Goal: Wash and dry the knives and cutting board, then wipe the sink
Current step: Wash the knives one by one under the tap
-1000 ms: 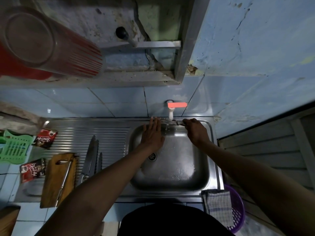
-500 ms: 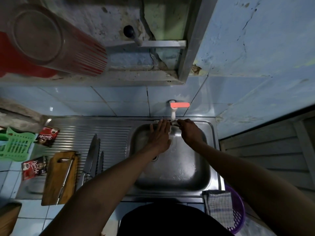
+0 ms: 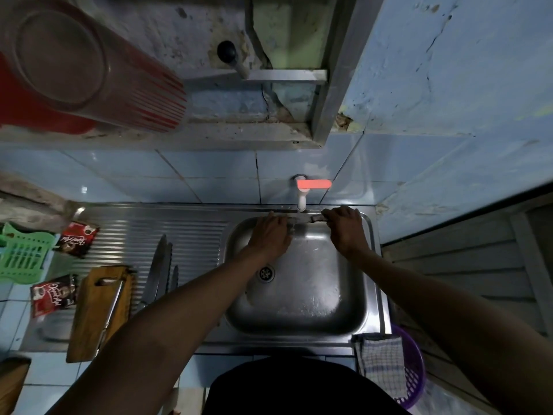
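Knives (image 3: 161,271) on drainboard (image 3: 179,235) left of sink (image 3: 371,265); cutting board (image 3: 98,313) further left.

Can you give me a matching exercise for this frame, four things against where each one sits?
Things:
1. cutting board
2. checked cloth
3. green basket
4. tap

Places:
A. on the tiled wall above the sink's far edge
B. draped at the sink's near right corner
C. far left, beyond the drainboard
D. on the drainboard's near left part, beside the knives

Pairs: 1-D, 2-B, 3-C, 4-A
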